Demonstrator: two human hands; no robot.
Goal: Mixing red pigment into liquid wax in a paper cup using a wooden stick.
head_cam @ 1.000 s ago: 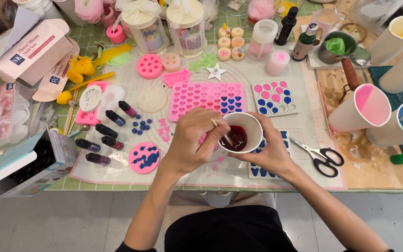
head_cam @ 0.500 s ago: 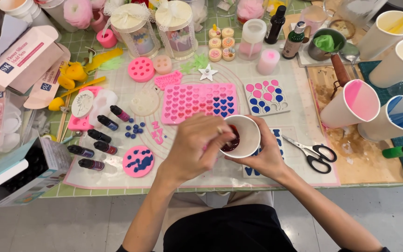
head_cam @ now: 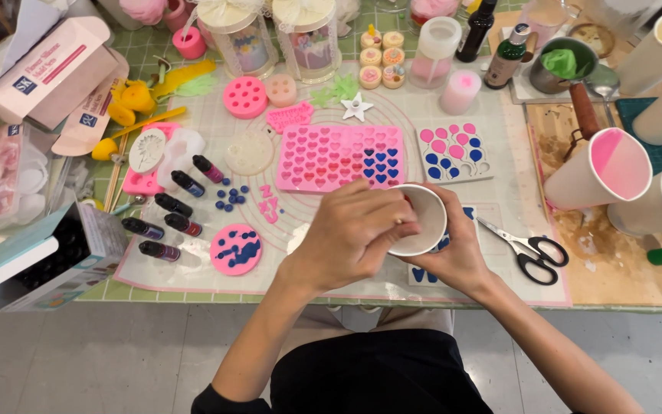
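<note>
- A person's two bare hands meet over the near middle of a crowded craft desk (head_cam: 622, 295) covered by a pale mat.
- The right hand (head_cam: 457, 253) wraps around the side and underside of a small white paper cup (head_cam: 423, 218), its fingers closed on the cup wall, holding the cup tilted just above the mat.
- The left hand (head_cam: 350, 234) is curled over the cup's rim, fingertips pinched together at the mouth; whatever thin tool it may hold is hidden, so I cannot tell what it grips.
- The cup's contents cannot be seen from this angle.
- The cup looks light and thin-walled, likely to buckle if squeezed hard and quick to spill when tipped; a gentle hold around the middle of its wall, as shown, seems safest.
- Just beyond the hands lies a pink silicone heart mould tray (head_cam: 339, 157), some hearts on its right filled dark blue.
- To its right sits a white balloon-shaped mould (head_cam: 453, 153) with pink and blue fillings.
- Black-handled scissors (head_cam: 526, 249) lie near the right hand.
- Left of the hands are a round pink mould with blue patches (head_cam: 237, 249) and several small dark dye bottles (head_cam: 170, 207).
- Large paper cups, one pink inside (head_cam: 607, 169), stand at far right.
</note>
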